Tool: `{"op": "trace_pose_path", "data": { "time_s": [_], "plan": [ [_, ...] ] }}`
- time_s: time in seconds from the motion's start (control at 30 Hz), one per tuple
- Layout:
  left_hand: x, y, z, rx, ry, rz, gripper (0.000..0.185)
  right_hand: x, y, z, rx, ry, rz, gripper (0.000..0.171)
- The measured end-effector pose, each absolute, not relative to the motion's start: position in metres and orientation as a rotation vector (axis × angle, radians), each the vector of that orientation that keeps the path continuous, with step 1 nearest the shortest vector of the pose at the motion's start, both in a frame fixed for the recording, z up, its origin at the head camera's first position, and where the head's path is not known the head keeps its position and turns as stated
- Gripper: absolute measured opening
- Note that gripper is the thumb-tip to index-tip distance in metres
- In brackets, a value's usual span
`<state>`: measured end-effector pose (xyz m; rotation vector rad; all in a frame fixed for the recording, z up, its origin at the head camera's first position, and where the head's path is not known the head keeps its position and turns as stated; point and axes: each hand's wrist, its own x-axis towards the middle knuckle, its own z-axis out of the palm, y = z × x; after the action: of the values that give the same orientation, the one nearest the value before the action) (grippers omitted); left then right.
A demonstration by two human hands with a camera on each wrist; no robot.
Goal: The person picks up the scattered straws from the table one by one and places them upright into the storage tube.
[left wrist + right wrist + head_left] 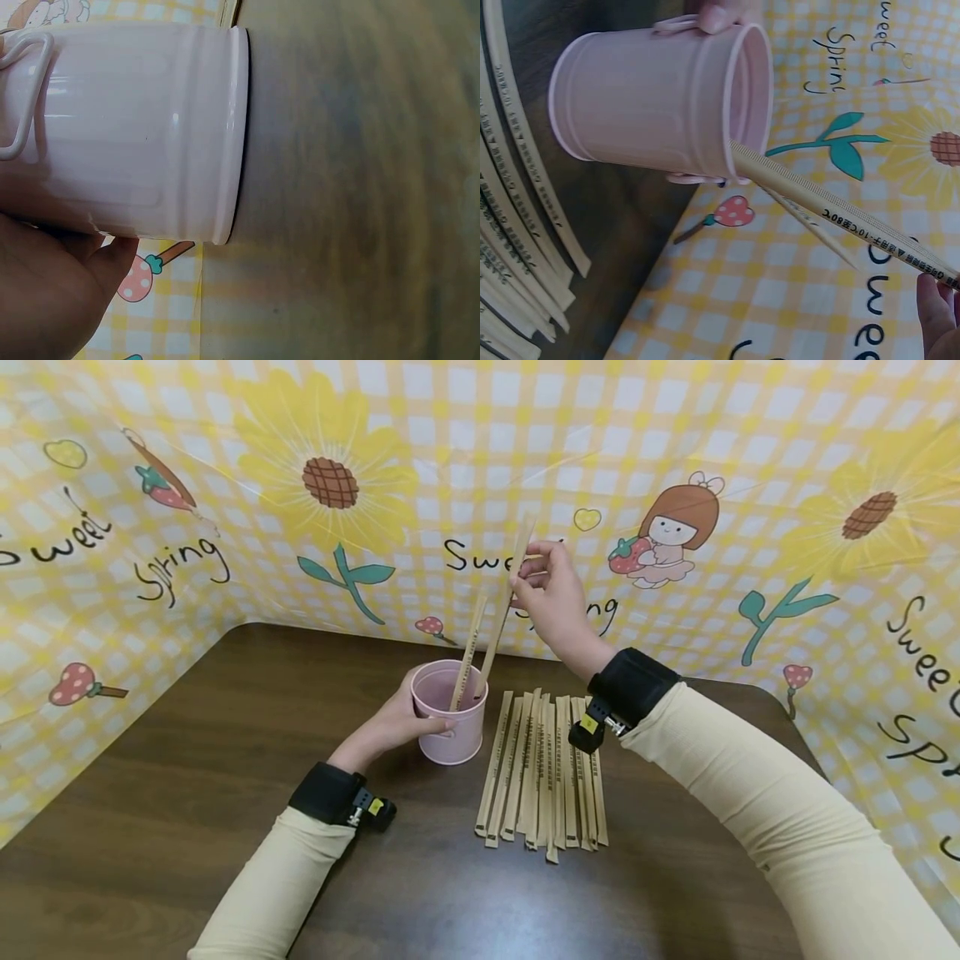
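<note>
Head view: pink metal bucket stands upright on the dark wood table, at centre. Left hand wraps its fingers round the bucket's left wall, thumb on the near side by the small wire handle; firm grasp, steadying. Right hand is raised above and to the right of the bucket, fingertips pinching the top end of a paper-wrapped chopstick pair.

Long axis of that held pair: steeply tilted, upper end at the right fingers, lower end down-left inside the bucket mouth. So the bucket lies below and left of the pinching fingers, along the stick's own line. A second wrapped pair already leans in the bucket, just beside the held one; whether they touch cannot be told.

Row of wrapped chopsticks lies flat on the table just right of the bucket, long axes running away from the person, side by side, under the right forearm. Right hand is the nearer to this row.

Right wrist view: held stick enters over the bucket rim.

Backdrop: yellow gingham sunflower cloth.
</note>
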<state>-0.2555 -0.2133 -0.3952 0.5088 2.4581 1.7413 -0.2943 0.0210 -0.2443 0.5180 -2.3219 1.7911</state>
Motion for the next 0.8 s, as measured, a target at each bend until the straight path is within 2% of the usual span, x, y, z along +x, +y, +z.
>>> {"op": "trace_pose_path", "data": {
  "time_s": [0.8],
  "plan": [
    [-0.254, -0.212, -0.393, 0.48, 2.459, 1.72, 0.094, -0.293, 0.009, -0.299, 0.525, -2.4, 1.821, 0.046]
  ]
}}
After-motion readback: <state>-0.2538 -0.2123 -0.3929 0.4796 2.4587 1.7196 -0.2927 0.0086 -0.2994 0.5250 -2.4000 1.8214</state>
